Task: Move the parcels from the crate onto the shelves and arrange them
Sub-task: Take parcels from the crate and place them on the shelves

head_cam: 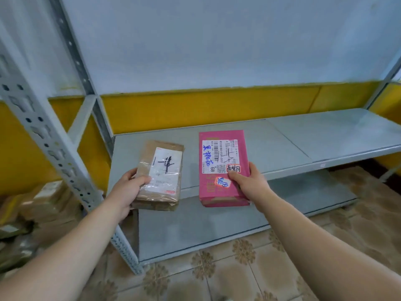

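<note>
While both arms reach forward in the head view, each hand has one parcel at the front edge of the upper shelf (282, 144).

Left hand (128, 187): fingers curled round the near left corner of the brown parcel (160, 177), thumb on top at the edge of its white label. The parcel is taped cardboard with a black scrawl on the label. Its far end is over the shelf and its near end overhangs the lip.

Right hand (249, 181): gripping the near right edge of the pink parcel (223, 168), thumb pressed flat on top just below the printed label, fingers wrapped round the side. The label has a barcode and blue handwriting. This parcel also lies lengthwise, far end over the shelf, near end past the lip.

The two parcels are side by side and apart, brown to the left. Whether either underside rests on the shelf I cannot tell.

The lower shelf (217, 224) sits beneath, just above the patterned tile floor (217, 276). A perforated steel upright (43, 135) stands at the left. Beyond it is a blurred heap of brown parcels (45, 205). The rear wall (195, 105) is pale above a yellow band.
</note>
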The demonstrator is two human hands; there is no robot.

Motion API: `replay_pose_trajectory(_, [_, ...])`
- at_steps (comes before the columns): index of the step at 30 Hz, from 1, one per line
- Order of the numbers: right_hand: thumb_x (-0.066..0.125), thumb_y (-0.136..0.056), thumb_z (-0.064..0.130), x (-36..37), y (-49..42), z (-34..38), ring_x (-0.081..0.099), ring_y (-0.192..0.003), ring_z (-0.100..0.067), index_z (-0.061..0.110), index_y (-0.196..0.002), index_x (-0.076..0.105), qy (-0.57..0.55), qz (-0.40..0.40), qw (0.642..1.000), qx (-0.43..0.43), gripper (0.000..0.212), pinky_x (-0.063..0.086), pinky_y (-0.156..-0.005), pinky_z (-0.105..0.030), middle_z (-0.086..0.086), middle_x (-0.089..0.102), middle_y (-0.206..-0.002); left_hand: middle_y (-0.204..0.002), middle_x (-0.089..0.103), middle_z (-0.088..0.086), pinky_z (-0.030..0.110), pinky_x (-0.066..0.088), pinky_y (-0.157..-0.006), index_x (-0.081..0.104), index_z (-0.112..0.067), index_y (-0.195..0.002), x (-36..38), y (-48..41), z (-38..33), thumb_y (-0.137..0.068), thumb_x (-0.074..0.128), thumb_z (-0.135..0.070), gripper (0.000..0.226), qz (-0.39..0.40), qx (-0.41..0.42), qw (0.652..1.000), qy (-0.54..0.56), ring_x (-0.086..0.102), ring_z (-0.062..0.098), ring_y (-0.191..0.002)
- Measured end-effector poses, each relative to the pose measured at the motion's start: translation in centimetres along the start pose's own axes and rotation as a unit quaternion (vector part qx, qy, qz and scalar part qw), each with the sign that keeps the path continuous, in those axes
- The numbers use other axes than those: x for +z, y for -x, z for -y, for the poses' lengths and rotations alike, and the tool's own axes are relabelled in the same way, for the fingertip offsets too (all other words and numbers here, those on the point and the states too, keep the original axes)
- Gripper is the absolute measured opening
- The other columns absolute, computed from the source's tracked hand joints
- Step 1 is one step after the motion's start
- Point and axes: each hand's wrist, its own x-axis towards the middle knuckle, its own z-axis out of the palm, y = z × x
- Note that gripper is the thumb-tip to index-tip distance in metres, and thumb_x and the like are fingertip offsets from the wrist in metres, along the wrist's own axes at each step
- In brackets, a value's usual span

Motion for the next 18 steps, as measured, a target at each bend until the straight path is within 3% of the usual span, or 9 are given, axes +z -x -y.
replay_pose_trajectory(3, [0.070,-0.090,0.032,0.5,-5.9,0.1,0.069,-0.094,-0.019,0.034,-0.115,0.048,0.029,0.044,0.999,-0.006,0.034,0.056,-0.088,-0.042,0.007,0.068,-0.108,-0.107,0.070,0.009,0.051,0.056,-0.080,0.053,-0.022,-0.128,0.9,-2.7,0.1,-0.090,0.062,-0.013,0.040,-0.045,-0.039,0.998,0.017,0.068,0.032,-0.092])
replay_pose_trajectory(7, [0.069,-0.091,0.025,2.1,-11.7,0.7,0.067,-0.085,-0.013,0.029,-0.115,0.048,0.040,0.104,0.994,0.001,0.032,0.055,-0.072,-0.029,0.005,0.066,-0.104,-0.100,0.071,0.010,0.038,0.054,-0.065,0.055,-0.017,-0.124,1.7,-5.0,0.2,-0.092,0.060,-0.011,0.033,-0.092,-0.071,0.993,0.031,0.068,0.029,-0.084])
replay_pose_trajectory(11, [0.069,-0.091,0.026,4.6,-15.7,0.6,0.068,-0.092,-0.018,0.026,-0.125,0.050,0.054,0.132,0.990,0.019,0.040,0.054,-0.083,-0.034,0.002,0.068,-0.109,-0.104,0.071,0.010,0.043,0.057,-0.071,0.055,-0.019,-0.125,1.6,-7.4,0.0,-0.091,0.060,-0.013,0.035,-0.120,-0.096,0.988,0.022,0.069,0.030,-0.089])
replay_pose_trajectory(14, [0.067,-0.093,0.030,6.4,-17.9,0.6,0.067,-0.086,-0.016,0.021,-0.129,0.051,0.059,0.141,0.987,0.043,0.041,0.051,-0.066,-0.028,0.001,0.068,-0.109,-0.107,0.071,0.010,0.039,0.055,-0.071,0.055,-0.017,-0.131,0.8,-10.2,-0.6,-0.089,0.062,-0.012,0.043,-0.127,-0.096,0.987,0.017,0.069,0.029,-0.091])
replay_pose_trajectory(16, [0.066,-0.092,0.032,7.4,-19.2,0.8,0.065,-0.091,-0.020,0.017,-0.131,0.050,0.096,0.119,0.987,0.042,0.044,0.051,-0.073,-0.032,-0.004,0.066,-0.118,-0.110,0.070,0.010,0.035,0.053,-0.071,0.056,-0.015,-0.131,0.3,-12.2,-1.5,-0.089,0.062,-0.010,0.043,-0.119,-0.096,0.988,0.006,0.067,0.027,-0.090])
replay_pose_trajectory(18, [0.065,-0.090,0.037,8.2,-20.2,1.0,0.056,-0.113,-0.028,0.018,-0.139,0.042,0.212,0.072,0.975,-0.001,0.057,0.048,-0.094,-0.040,-0.011,0.054,-0.134,-0.121,0.065,0.010,0.030,0.049,-0.075,0.055,-0.012,-0.133,0.0,-14.0,-2.5,-0.087,0.064,-0.006,0.048,-0.138,-0.068,0.986,-0.071,0.064,0.023,-0.094])
